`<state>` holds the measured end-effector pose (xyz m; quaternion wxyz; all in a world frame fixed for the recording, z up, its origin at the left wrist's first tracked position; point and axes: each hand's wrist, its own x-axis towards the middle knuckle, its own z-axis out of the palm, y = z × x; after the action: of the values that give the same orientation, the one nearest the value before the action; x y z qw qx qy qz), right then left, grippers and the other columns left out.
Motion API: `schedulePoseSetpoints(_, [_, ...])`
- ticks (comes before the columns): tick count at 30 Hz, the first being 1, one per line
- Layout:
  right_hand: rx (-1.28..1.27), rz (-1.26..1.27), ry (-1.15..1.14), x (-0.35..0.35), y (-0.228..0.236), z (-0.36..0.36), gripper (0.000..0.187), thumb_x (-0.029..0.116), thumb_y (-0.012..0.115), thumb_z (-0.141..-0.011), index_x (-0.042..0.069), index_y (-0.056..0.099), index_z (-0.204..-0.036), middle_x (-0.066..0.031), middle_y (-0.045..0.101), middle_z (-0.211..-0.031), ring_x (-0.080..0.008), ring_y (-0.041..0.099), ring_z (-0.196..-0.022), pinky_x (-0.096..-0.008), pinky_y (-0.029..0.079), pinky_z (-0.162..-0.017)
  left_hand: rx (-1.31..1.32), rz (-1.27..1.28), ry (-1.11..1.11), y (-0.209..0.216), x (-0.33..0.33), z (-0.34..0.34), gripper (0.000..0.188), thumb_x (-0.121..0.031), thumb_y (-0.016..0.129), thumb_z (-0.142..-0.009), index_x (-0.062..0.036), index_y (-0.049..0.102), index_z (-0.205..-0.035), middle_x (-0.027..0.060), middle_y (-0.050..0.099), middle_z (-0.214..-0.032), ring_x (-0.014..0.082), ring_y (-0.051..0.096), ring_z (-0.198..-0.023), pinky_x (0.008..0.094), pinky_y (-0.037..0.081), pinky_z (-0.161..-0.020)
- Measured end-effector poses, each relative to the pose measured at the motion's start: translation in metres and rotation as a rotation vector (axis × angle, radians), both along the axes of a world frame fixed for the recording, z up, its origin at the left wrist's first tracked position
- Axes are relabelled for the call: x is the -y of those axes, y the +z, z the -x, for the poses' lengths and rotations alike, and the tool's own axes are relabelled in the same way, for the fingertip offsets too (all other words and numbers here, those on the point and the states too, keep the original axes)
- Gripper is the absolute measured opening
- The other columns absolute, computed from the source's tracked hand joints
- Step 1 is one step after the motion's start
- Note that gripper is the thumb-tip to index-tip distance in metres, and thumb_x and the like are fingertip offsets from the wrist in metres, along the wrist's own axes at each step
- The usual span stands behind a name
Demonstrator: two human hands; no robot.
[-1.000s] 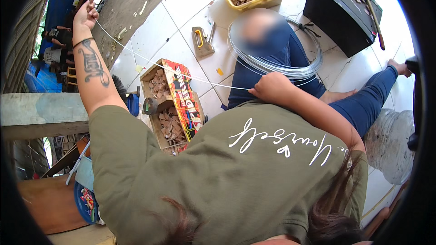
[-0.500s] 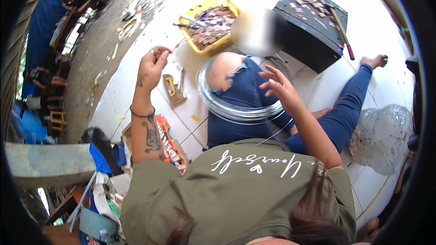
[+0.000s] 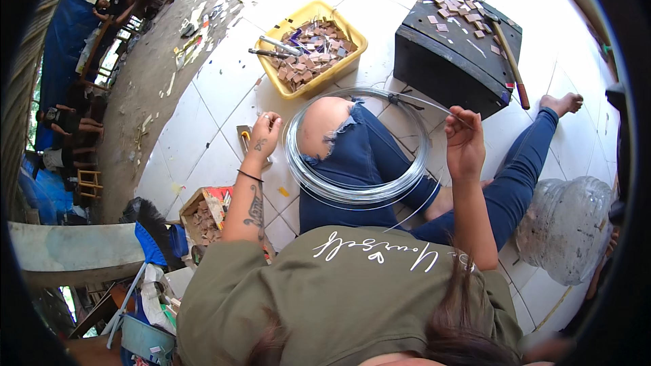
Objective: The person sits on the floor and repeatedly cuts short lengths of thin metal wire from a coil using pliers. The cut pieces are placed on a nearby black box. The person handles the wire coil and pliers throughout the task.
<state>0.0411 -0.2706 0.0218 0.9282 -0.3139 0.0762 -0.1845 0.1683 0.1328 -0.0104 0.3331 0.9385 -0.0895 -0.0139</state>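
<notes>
A coil of silvery wire lies over my bent leg, around the bare knee that shows through torn jeans. Dark ties bind it at its far side. One loose length of wire runs from there to my right hand, whose fingers are closed on it. Beside the coil's left edge, my left hand is raised with its fingers curled together; whatever they pinch, if anything, is too small to make out. A yellow-handled tool lies on the tiles, partly hidden behind that hand.
Ahead stands a yellow basin of small brown pieces with two metal tools. A black box carries more pieces and a wooden-handled hammer. A large clear plastic container is at right, a carton at left. Several people sit far left.
My right hand has gone from open above the coil to the right, and now grips the loose wire. My left hand has come lower and closer to the coil.
</notes>
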Motion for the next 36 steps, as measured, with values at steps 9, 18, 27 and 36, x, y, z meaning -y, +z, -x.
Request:
schedulePoseSetpoints(9, [0.072, 0.497, 0.216, -0.036, -0.002, 0.002, 0.04, 0.025, 0.027, -0.098, -0.003, 0.054, -0.091, -0.0145, 0.059, -0.093, -0.0183, 0.058, -0.082, -0.03, 0.046, -0.078, 0.557, -0.044, -0.492, 0.07, 0.13, 0.026, 0.048, -0.026, 0.065, -0.075, -0.0027, 0.05, -0.114, 0.0164, 0.051, -0.111, 0.0336, 0.046, -0.105, 0.0407, 0.034, -0.094])
schedulePoseSetpoints(18, [0.102, 0.737, -0.234, 0.016, 0.038, 0.005, 0.028, 0.014, 0.034, -0.096, -0.004, 0.055, -0.094, -0.0154, 0.06, -0.097, -0.0192, 0.059, -0.087, -0.0292, 0.045, -0.083, 0.162, -0.426, -0.915, 0.041, 0.194, 0.136, 0.047, -0.033, 0.061, -0.075, 0.0026, 0.05, -0.102, 0.0104, 0.056, -0.08, 0.0227, 0.053, -0.075, 0.0327, 0.041, -0.066])
schedulePoseSetpoints(27, [0.231, 0.967, -0.187, 0.007, 0.072, 0.016, 0.02, 0.002, 0.038, -0.091, -0.004, 0.054, -0.102, -0.0152, 0.059, -0.104, -0.0193, 0.058, -0.096, -0.0292, 0.045, -0.086, 0.112, -0.367, -0.937, 0.024, 0.184, 0.128, 0.033, -0.006, 0.05, -0.078, 0.0037, 0.045, -0.11, 0.0116, 0.06, -0.063, 0.0269, 0.061, -0.055, 0.0359, 0.047, -0.048])
schedulePoseSetpoints(36, [0.407, 0.988, -0.052, 0.031, 0.103, 0.008, 0.03, 0.006, 0.027, -0.093, -0.006, 0.05, -0.108, -0.0213, 0.056, -0.109, -0.0282, 0.056, -0.103, -0.0365, 0.043, -0.092, 0.201, -0.521, -1.171, 0.074, 0.064, 0.118, 0.043, -0.02, 0.055, -0.08, -0.0077, 0.046, -0.119, 0.0068, 0.055, -0.095, 0.0224, 0.054, -0.09, 0.034, 0.042, -0.077])
